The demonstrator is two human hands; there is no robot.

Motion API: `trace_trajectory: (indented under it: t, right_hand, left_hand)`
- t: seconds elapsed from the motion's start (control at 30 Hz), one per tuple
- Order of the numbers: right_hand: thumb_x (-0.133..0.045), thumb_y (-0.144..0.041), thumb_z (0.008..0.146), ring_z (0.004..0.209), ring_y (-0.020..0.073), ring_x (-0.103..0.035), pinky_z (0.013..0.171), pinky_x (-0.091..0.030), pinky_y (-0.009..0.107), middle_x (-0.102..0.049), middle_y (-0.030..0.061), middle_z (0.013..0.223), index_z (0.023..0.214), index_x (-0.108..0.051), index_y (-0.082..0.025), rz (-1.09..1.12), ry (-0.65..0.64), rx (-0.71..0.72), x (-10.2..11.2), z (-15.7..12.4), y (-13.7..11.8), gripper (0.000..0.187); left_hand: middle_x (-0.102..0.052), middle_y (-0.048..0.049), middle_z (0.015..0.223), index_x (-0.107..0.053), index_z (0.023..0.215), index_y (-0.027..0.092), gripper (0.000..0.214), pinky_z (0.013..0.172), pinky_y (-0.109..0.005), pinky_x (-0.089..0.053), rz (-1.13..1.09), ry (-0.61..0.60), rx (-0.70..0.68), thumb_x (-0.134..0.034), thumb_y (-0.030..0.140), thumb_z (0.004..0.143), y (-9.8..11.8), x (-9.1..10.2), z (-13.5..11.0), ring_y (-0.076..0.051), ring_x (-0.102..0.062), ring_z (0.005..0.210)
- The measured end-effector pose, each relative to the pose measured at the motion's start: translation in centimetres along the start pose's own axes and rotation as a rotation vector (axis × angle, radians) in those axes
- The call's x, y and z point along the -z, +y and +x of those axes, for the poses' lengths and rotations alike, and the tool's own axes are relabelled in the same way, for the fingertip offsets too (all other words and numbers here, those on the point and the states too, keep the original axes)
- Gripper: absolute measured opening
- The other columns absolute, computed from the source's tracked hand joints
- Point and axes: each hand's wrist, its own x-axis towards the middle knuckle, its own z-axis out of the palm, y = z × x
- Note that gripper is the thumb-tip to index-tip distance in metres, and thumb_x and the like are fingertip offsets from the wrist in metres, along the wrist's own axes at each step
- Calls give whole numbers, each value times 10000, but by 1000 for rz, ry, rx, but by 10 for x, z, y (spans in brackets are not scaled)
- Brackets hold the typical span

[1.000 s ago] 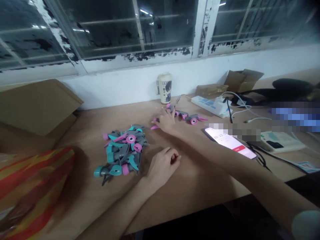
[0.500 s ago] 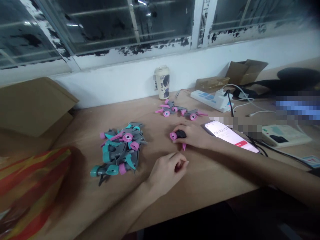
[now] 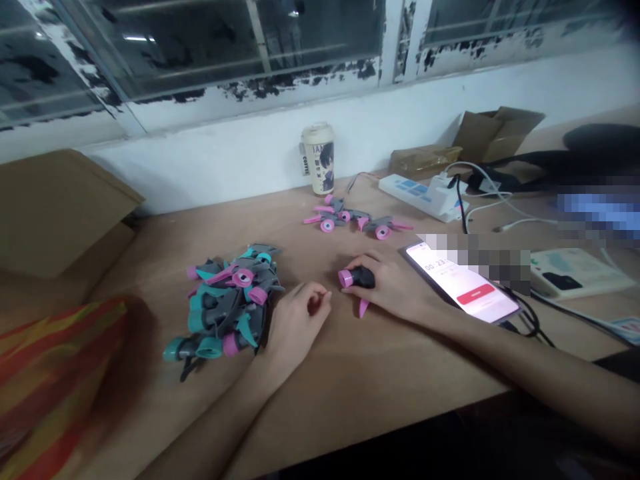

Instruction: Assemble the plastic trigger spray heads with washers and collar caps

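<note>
My right hand (image 3: 383, 283) is closed around a trigger spray head (image 3: 363, 277) with a dark grey body, a pink collar facing left and a pink trigger pointing down; the palm and fingers cover part of it. My left hand (image 3: 300, 313) is loosely curled, thumb and fingertips together, and nothing shows in it. It rests beside the right edge of a pile of grey spray heads (image 3: 225, 307) with teal and pink collars and triggers. Farther back, a few grey-and-pink spray heads (image 3: 350, 217) lie in a loose group.
A lit phone (image 3: 465, 283) lies right of my right hand. Behind are a cream cup (image 3: 319, 160), a white power strip (image 3: 417, 193) with cables, and cardboard boxes (image 3: 425, 160). At left are a brown carton (image 3: 60, 207) and a red-yellow striped bag (image 3: 65, 373).
My left hand has moved left, up to the edge of the pile. My right hand keeps its hold on the spray head in nearly the same place. The view has shifted slightly.
</note>
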Motion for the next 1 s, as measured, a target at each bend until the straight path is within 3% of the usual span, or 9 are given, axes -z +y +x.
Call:
trace_trajectory:
  t: [0.43,0.63,0.8,1.0]
  right_hand:
    - [-639,-396,746,946,213,-617,805,-491,376,-650,27,1049,962,-620,-254,109,47,-64,-3,-2,6,259]
    - [-636,-390,749,901,209,-634,733,-497,344,-659,14,1047,942,-624,-271,106,32,-111,-2,-3,3,227]
    - [-622,-415,760,900,215,-609,737,-473,354,-656,23,969,928,-602,-257,33,-8,-23,-2,-2,7,231]
    - [-608,-423,777,947,222,-570,803,-446,386,-631,25,1016,928,-575,-259,-36,-24,26,-4,-3,13,225]
  left_hand:
    - [-551,1,774,-569,782,189,87,642,-259,-439,20,-29,34,-501,179,835,3,1,0,-139,-554,710]
    - [-553,-41,931,-583,879,181,94,790,-329,-486,76,-16,1,-498,162,842,-2,-2,0,-177,-573,860]
    - [-556,-91,1099,-584,999,170,179,923,-424,-448,201,10,-111,-506,159,839,-2,-6,-2,-237,-527,1040]
    - [-563,-123,1164,-566,1084,139,241,919,-436,-454,324,-51,-168,-465,177,868,2,-6,-4,-262,-516,1078]
